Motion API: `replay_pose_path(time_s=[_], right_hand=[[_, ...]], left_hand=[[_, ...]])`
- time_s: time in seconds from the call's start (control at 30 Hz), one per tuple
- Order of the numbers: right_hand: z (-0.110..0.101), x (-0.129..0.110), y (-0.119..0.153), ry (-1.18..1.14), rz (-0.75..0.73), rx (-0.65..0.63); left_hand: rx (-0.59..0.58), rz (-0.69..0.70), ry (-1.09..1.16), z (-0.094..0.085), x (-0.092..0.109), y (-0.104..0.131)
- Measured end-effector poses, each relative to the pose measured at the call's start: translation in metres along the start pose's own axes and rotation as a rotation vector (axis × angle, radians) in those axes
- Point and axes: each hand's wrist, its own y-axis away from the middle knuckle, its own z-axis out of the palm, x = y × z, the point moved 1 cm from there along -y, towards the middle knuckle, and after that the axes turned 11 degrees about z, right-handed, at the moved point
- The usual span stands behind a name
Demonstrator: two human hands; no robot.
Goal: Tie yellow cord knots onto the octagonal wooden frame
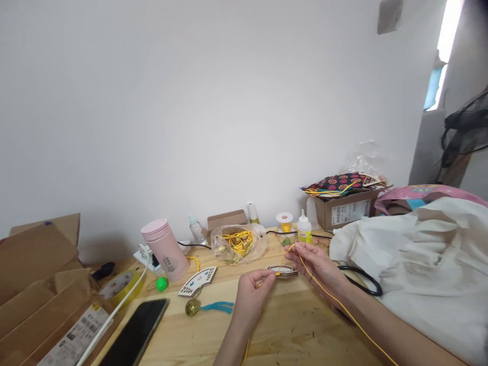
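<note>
My left hand (252, 292) is closed in a pinch on a yellow cord, near the centre of the table. To its right, my right hand (314, 262) pinches the yellow cord (335, 300) too, which loops over the fingertips and trails along the forearm to the bottom edge. A short stretch of cord runs between the hands. Just behind them lies a flat wooden piece (286, 271) with a dark edge, partly hidden by the fingers. A fan-shaped decorated piece (197, 281) and a gold bell (192, 306) with a blue tassel lie left of my left hand.
Behind the hands are a plastic bag of yellow cord (239, 244), a glue bottle (304, 229) and a cord spool (284, 221). A pink cup (165, 249), phone (134, 333) and cardboard box (49, 295) are at left. White cloth (423, 264) and a filled box (346, 208) are at right.
</note>
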Motion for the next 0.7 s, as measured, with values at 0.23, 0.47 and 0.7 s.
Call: replay_pose_path(time_s=[0.23,0.47,0.7], right_hand=[[0.0018,-0.0021,0.0011,0.044,-0.032,0.104],[-0.0070,-0.0039,-0.0046,0.214,-0.085,0.225],[-0.0011,0.0027,-0.0051,0.515,-0.124,0.149]], left_hand=[[0.032,-0.023,0.021,-0.0019,-0.0036,-0.0019],[0.029,-0.068,0.083,0.0020,-0.0094,0.0002],[0.056,-0.055,0.148,0.0004,-0.0069,-0.0009]])
